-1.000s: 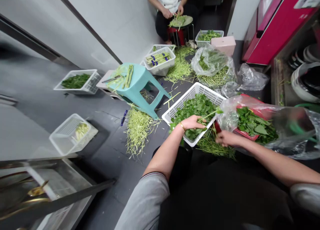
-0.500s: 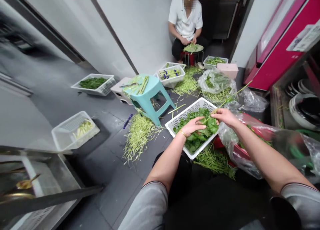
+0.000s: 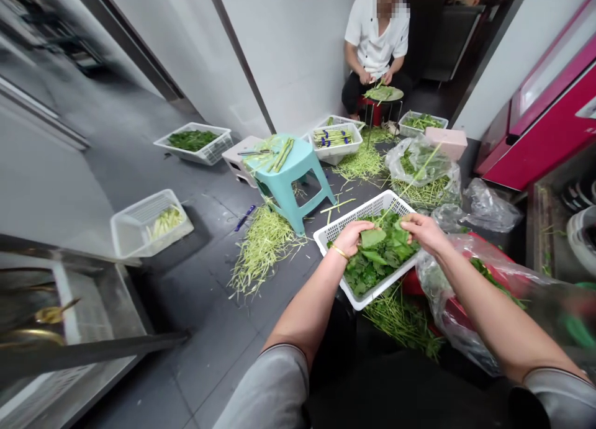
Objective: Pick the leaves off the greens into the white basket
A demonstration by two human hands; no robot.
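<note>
Over the white basket, heaped with green leaves, both my hands work close together. Thumb and fingers of my left hand, with a gold bracelet at the wrist, are closed on a leafy stem. Its thin, pale green stalk slants up and away to the right. My right hand is pinched at a leaf beside it; the fingertips partly hide the grip. Long cut stems lie below the basket's near right side.
A turquoise stool holding stalks and a pile of peelings are at left. A co-worker sits at the back. Plastic bags and a red container lie at right; white crates stand left.
The view has swung left, shifting the scene rightward. The stem now points more steeply up, its base near my left hand. My left fingers have closed; my right hand has moved off the stalk to a leaf.
</note>
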